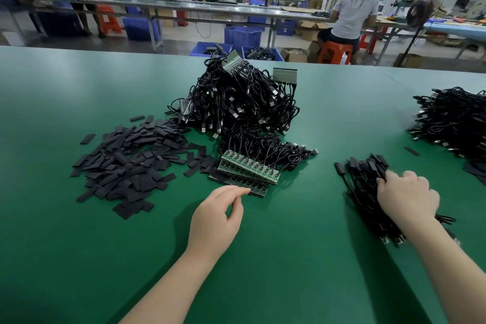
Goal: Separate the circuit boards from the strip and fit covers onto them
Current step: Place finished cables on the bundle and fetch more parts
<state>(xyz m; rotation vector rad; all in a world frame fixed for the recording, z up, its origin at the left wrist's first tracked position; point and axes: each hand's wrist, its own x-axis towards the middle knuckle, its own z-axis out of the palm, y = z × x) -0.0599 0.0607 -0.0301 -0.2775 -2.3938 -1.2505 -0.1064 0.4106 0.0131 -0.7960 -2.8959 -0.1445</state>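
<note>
Strips of green circuit boards [249, 167] with black USB cables attached lie stacked in front of a big tangled cable pile [236, 102]. My left hand [218, 214] hovers just in front of the lowest strip, fingers loosely curled, its fingertips at the strip's near edge and holding nothing. A heap of flat black covers [131, 163] spreads out to the left. My right hand [406, 196] lies on a bundle of covered cables [365, 187], with its fingers curled around the top of it.
A green mat [289, 258] covers the table. Another heap of black cables [455, 121] lies at the far right, with one loose cover [412, 151] beside it. Beyond the table's far edge are blue crates, benches and a seated person.
</note>
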